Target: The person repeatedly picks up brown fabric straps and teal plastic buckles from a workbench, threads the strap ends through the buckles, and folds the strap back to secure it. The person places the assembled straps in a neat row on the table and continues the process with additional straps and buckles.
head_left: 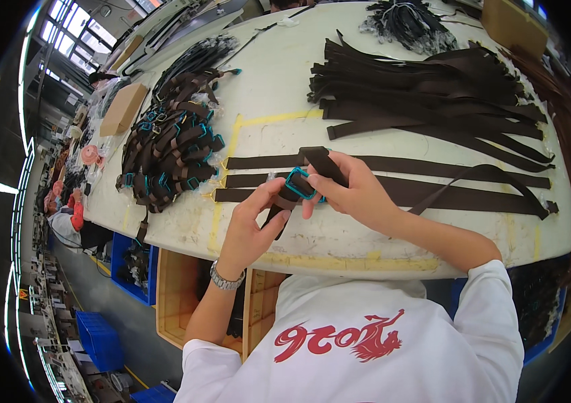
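A teal rectangular buckle (291, 187) sits between my hands above the table, on a dark brown strap. Wearing a metal wristwatch (227, 277), my left hand (253, 225) is closed on the strap just below the buckle, near a lighter brown band around it. My right hand (362, 201) pinches the dark webbing strap (325, 164) on the buckle's other side, where it folds over in a loop. Whether the strap's end is threaded fully through the buckle is hidden by my fingers. Beneath my hands, several long flat straps (456, 191) lie side by side across the table.
At left on the white table (278, 87) is a heap of straps with teal buckles (178, 144). A thick stack of dark straps (419, 87) lies far right, below a black bundle (409, 27). Yellow tape marks the tabletop. Blue bins (99, 339) and a wooden box (176, 295) stand below.
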Tool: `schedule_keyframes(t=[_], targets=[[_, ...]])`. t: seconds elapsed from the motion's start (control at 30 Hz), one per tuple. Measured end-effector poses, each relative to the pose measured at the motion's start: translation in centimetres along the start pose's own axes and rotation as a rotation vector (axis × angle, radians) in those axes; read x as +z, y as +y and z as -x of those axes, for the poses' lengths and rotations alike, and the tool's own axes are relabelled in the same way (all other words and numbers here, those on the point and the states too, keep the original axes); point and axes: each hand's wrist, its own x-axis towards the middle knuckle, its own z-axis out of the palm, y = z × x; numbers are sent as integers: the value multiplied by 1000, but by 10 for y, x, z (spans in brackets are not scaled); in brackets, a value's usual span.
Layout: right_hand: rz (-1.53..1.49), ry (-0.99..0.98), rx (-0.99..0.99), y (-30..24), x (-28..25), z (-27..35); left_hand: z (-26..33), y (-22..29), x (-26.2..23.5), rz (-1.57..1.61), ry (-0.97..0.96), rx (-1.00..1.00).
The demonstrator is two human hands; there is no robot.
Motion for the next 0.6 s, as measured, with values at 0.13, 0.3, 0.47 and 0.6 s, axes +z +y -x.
schedule_keyframes(t=[0.13,0.3,0.47,0.6], targets=[[-17,40,34,-6,11,6,7,13,-12,421,-194,-107],[51,-44,54,-3,9,12,-2,18,-32,593,-345,-345],[16,-104,213,-8,20,15,-10,28,-40,473,-437,-344],[-73,-7,179,-7,20,23,-21,9,-78,214,-564,-316]])
